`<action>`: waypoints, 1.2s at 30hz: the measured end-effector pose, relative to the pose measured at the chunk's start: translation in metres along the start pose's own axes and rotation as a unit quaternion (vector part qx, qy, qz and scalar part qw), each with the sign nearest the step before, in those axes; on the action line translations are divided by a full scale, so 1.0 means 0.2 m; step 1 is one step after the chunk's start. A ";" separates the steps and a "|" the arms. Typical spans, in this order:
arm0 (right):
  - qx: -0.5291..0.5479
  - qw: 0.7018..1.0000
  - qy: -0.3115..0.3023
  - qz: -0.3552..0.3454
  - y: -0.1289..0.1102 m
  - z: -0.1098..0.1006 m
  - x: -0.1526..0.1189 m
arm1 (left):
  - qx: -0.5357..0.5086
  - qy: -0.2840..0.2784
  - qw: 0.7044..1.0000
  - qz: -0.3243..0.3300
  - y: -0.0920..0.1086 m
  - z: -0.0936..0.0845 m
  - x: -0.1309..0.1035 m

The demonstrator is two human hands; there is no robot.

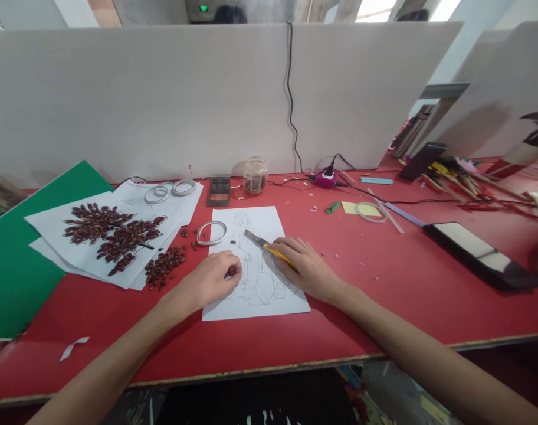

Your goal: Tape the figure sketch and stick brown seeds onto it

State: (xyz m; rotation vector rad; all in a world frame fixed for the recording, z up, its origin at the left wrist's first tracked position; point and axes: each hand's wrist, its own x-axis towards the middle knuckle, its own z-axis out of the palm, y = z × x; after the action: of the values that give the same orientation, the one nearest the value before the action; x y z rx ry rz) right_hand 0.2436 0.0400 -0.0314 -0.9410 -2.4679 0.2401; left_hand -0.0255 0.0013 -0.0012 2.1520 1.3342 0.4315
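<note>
A sheet of paper with a pencil line drawing [255, 289] lies in front of me. Over its left edge my left hand [213, 277] is closed, with a dark brown bean [231, 271] showing at the fingertips. My right hand [307, 265] grips a yellow utility knife [280, 255], its blade out and pointing up-left across the drawing. One small dark piece [233, 242] lies on the paper near the blade. Left of my left hand is a loose pile of brown beans [165, 265]. A roll of white tape [211, 232] rests on the sheet's upper left.
Papers bearing a leaf-like bean arrangement [114, 233] overlap a green board [39, 265] at left. Behind stand a glass jar [255, 175], a dark phone-like device [219, 191] and a purple power socket [326, 177] with cables. A black tablet [476, 251] lies at right.
</note>
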 end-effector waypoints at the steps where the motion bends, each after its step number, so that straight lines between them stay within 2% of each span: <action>1: 0.000 1.000 0.000 0.001 0.00 0.00 0.00 | 0.001 0.000 1.000 0.001 0.00 0.00 0.00; 19: 0.008 1.000 0.002 -0.001 0.00 0.00 0.00 | -0.019 0.005 1.000 -0.019 0.00 -0.02 0.00; 27: 0.011 1.000 0.003 0.026 -0.02 0.00 0.01 | -0.018 -0.015 0.999 -0.035 -0.03 -0.04 0.02; 32: 0.004 0.999 -0.008 0.031 -0.02 -0.01 0.01 | 0.031 -0.076 0.995 -0.050 -0.05 -0.10 0.11; 36: 0.004 0.999 -0.019 0.030 -0.02 -0.02 0.01 | 0.056 -0.183 0.975 -0.114 -0.02 -0.17 0.20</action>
State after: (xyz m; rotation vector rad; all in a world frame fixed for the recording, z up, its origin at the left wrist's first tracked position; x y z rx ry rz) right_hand 0.2416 0.0387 -0.0263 -1.0175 -2.4739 0.2911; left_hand -0.0278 0.0479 0.0223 2.0094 1.3905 -0.1303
